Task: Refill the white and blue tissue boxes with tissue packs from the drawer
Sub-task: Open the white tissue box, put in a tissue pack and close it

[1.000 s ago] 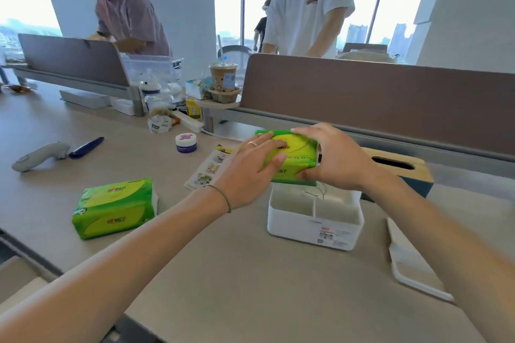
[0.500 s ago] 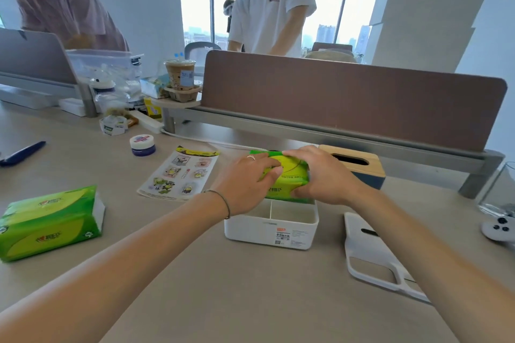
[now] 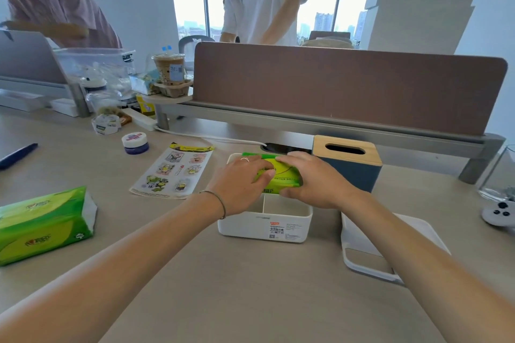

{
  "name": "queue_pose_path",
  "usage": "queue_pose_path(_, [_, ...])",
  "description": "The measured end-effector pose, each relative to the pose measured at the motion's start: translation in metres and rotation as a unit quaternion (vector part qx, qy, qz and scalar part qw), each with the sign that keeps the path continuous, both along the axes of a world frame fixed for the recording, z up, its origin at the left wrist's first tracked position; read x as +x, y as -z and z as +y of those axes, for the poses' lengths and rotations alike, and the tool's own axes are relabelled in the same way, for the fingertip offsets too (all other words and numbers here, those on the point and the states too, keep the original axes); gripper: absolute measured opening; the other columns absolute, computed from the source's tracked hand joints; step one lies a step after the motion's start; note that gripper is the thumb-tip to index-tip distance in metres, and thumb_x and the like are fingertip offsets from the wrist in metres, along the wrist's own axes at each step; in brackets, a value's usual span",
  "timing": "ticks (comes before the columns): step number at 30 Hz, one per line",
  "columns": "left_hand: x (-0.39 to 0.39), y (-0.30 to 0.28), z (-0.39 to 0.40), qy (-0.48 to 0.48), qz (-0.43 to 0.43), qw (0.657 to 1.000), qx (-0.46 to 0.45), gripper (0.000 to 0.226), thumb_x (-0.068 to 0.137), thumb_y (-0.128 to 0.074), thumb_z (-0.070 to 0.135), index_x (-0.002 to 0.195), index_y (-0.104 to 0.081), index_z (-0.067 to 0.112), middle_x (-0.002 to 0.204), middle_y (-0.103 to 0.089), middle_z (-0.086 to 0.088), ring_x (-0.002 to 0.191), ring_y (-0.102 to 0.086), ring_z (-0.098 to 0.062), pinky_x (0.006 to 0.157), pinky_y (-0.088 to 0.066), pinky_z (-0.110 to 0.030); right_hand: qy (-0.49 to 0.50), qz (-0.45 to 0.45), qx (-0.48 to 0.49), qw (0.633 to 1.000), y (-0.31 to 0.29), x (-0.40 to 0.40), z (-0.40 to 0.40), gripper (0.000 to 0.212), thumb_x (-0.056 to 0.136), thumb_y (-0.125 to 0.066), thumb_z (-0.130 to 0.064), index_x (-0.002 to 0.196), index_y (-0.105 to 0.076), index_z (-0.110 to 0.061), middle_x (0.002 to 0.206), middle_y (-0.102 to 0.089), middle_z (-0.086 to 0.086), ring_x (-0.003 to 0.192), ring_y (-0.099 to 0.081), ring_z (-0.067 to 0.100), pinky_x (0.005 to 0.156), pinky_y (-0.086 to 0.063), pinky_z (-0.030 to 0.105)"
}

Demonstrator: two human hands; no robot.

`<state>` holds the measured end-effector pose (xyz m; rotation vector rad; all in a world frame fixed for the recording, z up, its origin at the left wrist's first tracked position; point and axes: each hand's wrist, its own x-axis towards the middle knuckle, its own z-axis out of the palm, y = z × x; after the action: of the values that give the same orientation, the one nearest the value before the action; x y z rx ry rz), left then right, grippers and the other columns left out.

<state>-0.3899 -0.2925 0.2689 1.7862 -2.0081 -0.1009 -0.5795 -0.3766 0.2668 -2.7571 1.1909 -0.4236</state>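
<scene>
Glossy plastic-wrapped tissue pack (image 3: 281,177)

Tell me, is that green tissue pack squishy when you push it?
Probably yes: the green tissue pack dents under both hands. Its shiny wrap might be slippery. It looks light, likely easy to press into the white box.

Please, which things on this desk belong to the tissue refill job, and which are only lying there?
Job: green tissue pack in both hands, white box, blue box, spare pack, white lid.
Lying about: sticker sheet, small jar, drink cup, controller.
</scene>
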Motion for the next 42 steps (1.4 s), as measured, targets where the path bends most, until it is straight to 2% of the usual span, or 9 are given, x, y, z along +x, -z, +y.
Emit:
queue_pose_path(10, [-0.031, -0.020, 0.014, -0.009, -0.078, 0.995, -0.064, 0.047, 0.103, -0.031, 0.048, 0.131, -0.060, 0.025, 0.133, -0.063, 0.001, 0.118, -0.057, -0.022, 0.099, -0.039, -0.039, 0.027, -0.075, -0.020, 0.997, -0.022, -0.033, 0.031, 0.068, 0.089, -0.070, -0.045, 0.149, -0.040, -0.036, 0.154, -0.044, -0.007, 0.141, -0.038, 0.016, 0.113, -0.035, 0.039])
queue_pose_path(13, [-0.056, -0.027, 0.023, 0.021, -0.061, 0.994, -0.092, 0.042, 0.104, -0.035, 0.043, 0.130, -0.060, 0.023, 0.129, -0.065, 0.001, 0.115, -0.058, -0.021, 0.095, -0.039, -0.035, 0.048, -0.081, -0.027, 0.995, -0.027, -0.059, 0.048, 0.064, 0.092, -0.068, -0.040, 0.149, -0.042, -0.034, 0.154, -0.045, -0.007, 0.141, -0.038, 0.015, 0.114, -0.033, 0.037])
queue_pose_path(15, [-0.078, -0.028, 0.028, 0.043, -0.032, 0.994, -0.094, 0.041, 0.104, -0.036, 0.041, 0.133, -0.059, 0.022, 0.132, -0.064, 0.001, 0.121, -0.056, -0.020, 0.102, -0.039, -0.036, 0.062, -0.080, -0.026, 0.995, -0.027, -0.081, 0.056, 0.061, 0.092, -0.068, -0.037, 0.148, -0.044, -0.033, 0.153, -0.046, -0.007, 0.141, -0.039, 0.015, 0.115, -0.034, 0.039])
queue_pose_path(18, [-0.110, -0.022, 0.031, 0.072, -0.010, 0.994, -0.076, 0.045, 0.104, -0.035, 0.044, 0.138, -0.055, 0.023, 0.139, -0.060, 0.003, 0.127, -0.054, -0.017, 0.104, -0.041, -0.034, 0.094, -0.081, -0.017, 0.992, -0.019, -0.117, 0.066, 0.058, 0.092, -0.069, -0.031, 0.146, -0.048, -0.031, 0.151, -0.049, -0.006, 0.138, -0.043, 0.016, 0.115, -0.038, 0.041])
queue_pose_path(22, [-0.149, 0.000, 0.029, 0.093, 0.028, 0.994, -0.048, 0.042, 0.103, -0.038, 0.044, 0.136, -0.056, 0.025, 0.136, -0.062, 0.004, 0.122, -0.057, -0.017, 0.098, -0.047, -0.033, 0.155, -0.081, 0.009, 0.985, -0.002, -0.166, 0.081, 0.056, 0.093, -0.069, -0.028, 0.145, -0.049, -0.030, 0.151, -0.049, -0.004, 0.140, -0.042, 0.018, 0.117, -0.032, 0.037])
queue_pose_path(28, [-0.181, 0.054, 0.026, 0.043, 0.086, 0.994, 0.046, 0.046, 0.100, -0.045, 0.043, 0.143, -0.046, 0.029, 0.143, -0.053, 0.000, 0.124, -0.054, -0.022, 0.104, -0.045, -0.038, 0.250, -0.114, 0.078, 0.958, 0.035, -0.219, 0.099, 0.050, 0.089, -0.071, -0.020, 0.138, -0.057, -0.025, 0.143, -0.054, 0.000, 0.131, -0.048, 0.018, 0.104, -0.027, 0.021])
queue_pose_path(31, [-0.186, 0.069, 0.024, 0.030, 0.077, 0.993, 0.086, 0.053, 0.101, -0.042, 0.042, 0.152, -0.035, 0.030, 0.153, -0.040, -0.003, 0.137, -0.042, -0.025, 0.112, -0.035, -0.039, 0.289, -0.111, 0.117, 0.944, 0.053, -0.232, 0.101, 0.057, 0.086, -0.067, -0.036, 0.141, -0.052, -0.033, 0.153, -0.045, 0.004, 0.142, -0.038, 0.022, 0.117, -0.026, 0.031])
queue_pose_path(33, [-0.188, 0.076, 0.024, 0.028, 0.080, 0.992, 0.098, 0.054, 0.101, -0.041, 0.042, 0.152, -0.034, 0.029, 0.153, -0.042, -0.005, 0.138, -0.039, -0.026, 0.116, -0.032, -0.039, 0.300, -0.109, 0.146, 0.936, 0.063, -0.236, 0.100, 0.062, 0.085, -0.061, -0.045, 0.144, -0.047, -0.037, 0.155, -0.044, 0.005, 0.143, -0.037, 0.024, 0.119, -0.028, 0.040])
queue_pose_path(42, [-0.193, 0.087, 0.028, 0.020, 0.128, 0.988, 0.086, 0.050, 0.102, -0.039, 0.037, 0.151, -0.039, 0.026, 0.150, -0.046, -0.006, 0.133, -0.044, -0.028, 0.115, -0.033, -0.040, 0.306, -0.139, 0.172, 0.926, 0.073, -0.231, 0.108, 0.061, 0.093, -0.062, -0.034, 0.151, -0.043, -0.030, 0.150, -0.049, 0.005, 0.137, -0.044, 0.024, 0.116, -0.031, 0.034])
